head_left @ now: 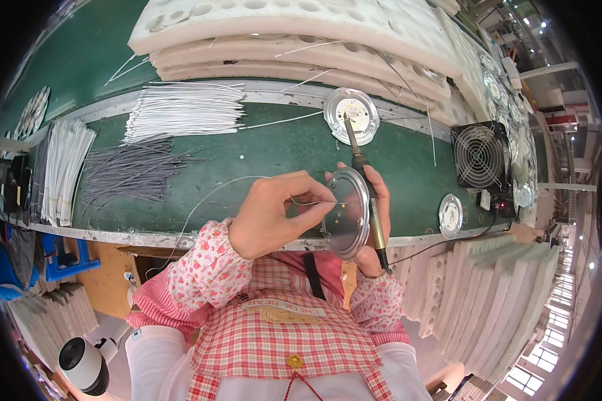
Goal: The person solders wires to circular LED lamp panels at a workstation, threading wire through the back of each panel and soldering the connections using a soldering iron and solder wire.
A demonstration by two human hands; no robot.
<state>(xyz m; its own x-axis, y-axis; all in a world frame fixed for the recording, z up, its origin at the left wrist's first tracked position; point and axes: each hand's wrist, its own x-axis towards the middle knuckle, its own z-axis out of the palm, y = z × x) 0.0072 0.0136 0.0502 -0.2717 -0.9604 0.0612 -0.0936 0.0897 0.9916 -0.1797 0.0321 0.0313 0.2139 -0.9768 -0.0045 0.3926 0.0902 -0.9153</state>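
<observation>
While a thin wire (311, 203) is pinched between the thumb and forefinger of the left hand (271, 214), a clear disc (348, 217) is held on edge by the right hand (379, 190), just beside those fingertips, over the table's (247, 157) near side. An iron (358, 160) is also gripped there; whether the far disc (364, 128) is touched by its tip cannot be told. White wires (184, 110) and grey wires (130, 170) are heaped at left.

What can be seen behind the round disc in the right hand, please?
Past the right edge of the round disc, parts of the right hand, the soldering iron and the green bench show. Whatever the disc directly covers cannot be seen.
</observation>
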